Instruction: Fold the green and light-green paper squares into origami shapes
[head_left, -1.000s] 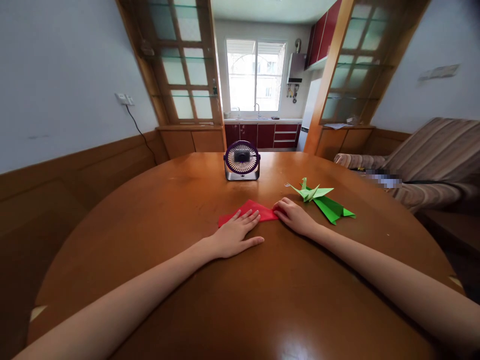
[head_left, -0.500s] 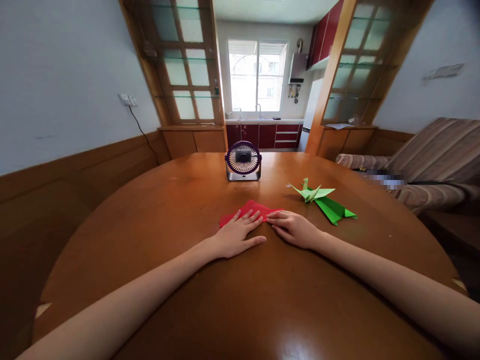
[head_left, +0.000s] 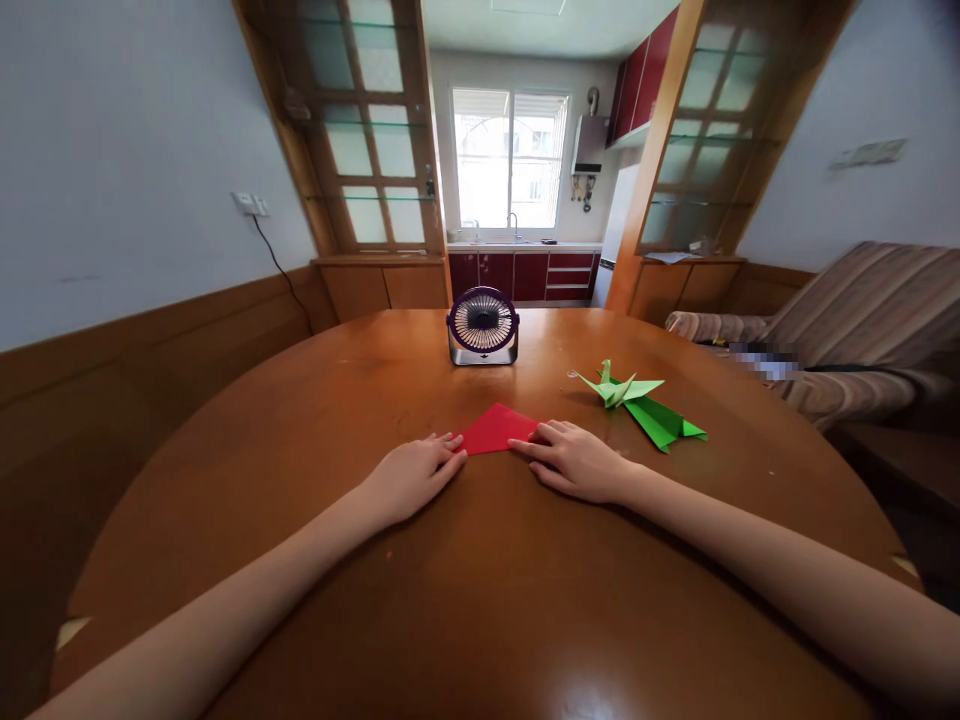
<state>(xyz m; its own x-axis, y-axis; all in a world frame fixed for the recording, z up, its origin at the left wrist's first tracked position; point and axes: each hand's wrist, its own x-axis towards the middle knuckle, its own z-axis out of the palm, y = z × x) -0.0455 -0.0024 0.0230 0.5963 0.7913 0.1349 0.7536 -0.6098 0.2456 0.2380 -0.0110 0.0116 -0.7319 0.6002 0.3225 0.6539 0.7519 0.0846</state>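
While the half-open left hand (head_left: 415, 476) and right hand (head_left: 581, 460) touch folded, pointed red paper (head_left: 491, 430) inside the worktop's (head_left: 465, 600) edges, uneven pressure could skew it

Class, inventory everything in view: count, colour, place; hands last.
red paper: 1, red, between hands
origami: 1 or 2, green, right of paper
fan: 1, purple, table's far end
table: 1, brown, foreground
shelf units: 2, brown, flanking kitchen
window: 1, white, back wall
wall unit: 1, grey, beside window
cabinets: several, dark red, kitchen
armchair: 1, striped brown, right
outlet: count unclear, white, left wall
cable: 1, black, left wall
left hand: 1, bare, on paper's left end
right hand: 1, bare, on paper's right end
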